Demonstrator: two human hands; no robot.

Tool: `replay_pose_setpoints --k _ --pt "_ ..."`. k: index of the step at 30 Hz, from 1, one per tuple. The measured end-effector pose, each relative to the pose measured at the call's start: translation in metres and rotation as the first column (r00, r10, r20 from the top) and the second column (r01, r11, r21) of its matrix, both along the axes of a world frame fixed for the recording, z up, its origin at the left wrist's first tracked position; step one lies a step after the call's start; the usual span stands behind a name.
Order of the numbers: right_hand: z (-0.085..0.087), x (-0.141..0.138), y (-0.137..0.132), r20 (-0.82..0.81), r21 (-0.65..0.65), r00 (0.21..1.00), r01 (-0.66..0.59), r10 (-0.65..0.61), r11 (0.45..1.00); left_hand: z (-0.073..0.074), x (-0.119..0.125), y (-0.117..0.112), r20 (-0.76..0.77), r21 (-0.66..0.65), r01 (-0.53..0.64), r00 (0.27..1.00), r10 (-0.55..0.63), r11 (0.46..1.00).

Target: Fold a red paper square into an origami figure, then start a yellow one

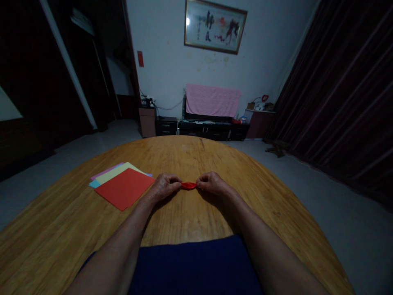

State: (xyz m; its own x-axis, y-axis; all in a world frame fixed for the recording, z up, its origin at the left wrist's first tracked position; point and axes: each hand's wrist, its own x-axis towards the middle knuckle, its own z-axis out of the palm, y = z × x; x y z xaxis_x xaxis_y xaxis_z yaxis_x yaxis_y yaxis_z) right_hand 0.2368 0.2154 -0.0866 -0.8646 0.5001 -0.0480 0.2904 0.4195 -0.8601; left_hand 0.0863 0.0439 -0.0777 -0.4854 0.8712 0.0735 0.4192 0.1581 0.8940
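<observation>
A small folded red paper piece (pixel 188 185) is stretched between my two hands just above the round wooden table (pixel 190 217). My left hand (pixel 165 185) pinches its left end with curled fingers. Its right end is pinched the same way by my right hand (pixel 211 182). To the left lies a stack of coloured paper sheets (pixel 123 184), red on top, with yellow, pink and blue edges showing beneath.
The table edge curves round at the far side and right. Beyond it is grey floor, a low dark cabinet (pixel 202 129) with a pink cloth (pixel 212 100) over it, a framed picture (pixel 215 26), and dark curtains (pixel 344 94) at right.
</observation>
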Motion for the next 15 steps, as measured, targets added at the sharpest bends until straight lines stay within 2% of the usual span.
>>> replay_pose_setpoints --k 4,9,12,15 --pt "0.004 0.001 0.006 -0.011 0.008 1.0 -0.025 0.026 1.0 -0.002 -0.006 -0.003 0.085 0.03 -0.017 0.996 0.014 0.999" --pt "0.0 0.001 0.013 -0.028 -0.069 1.0 -0.001 0.0 0.998 -0.004 -0.014 -0.007 0.151 0.009 -0.042 0.988 0.04 0.999" --pt "-0.004 0.002 0.014 -0.04 -0.114 0.999 -0.002 -0.003 0.993 -0.004 -0.015 -0.008 0.116 -0.014 -0.022 0.993 0.023 1.0" --pt "-0.004 0.002 0.012 -0.025 -0.068 1.0 0.0 -0.002 0.998 -0.002 -0.014 -0.008 0.032 -0.049 -0.009 0.999 0.011 0.999"
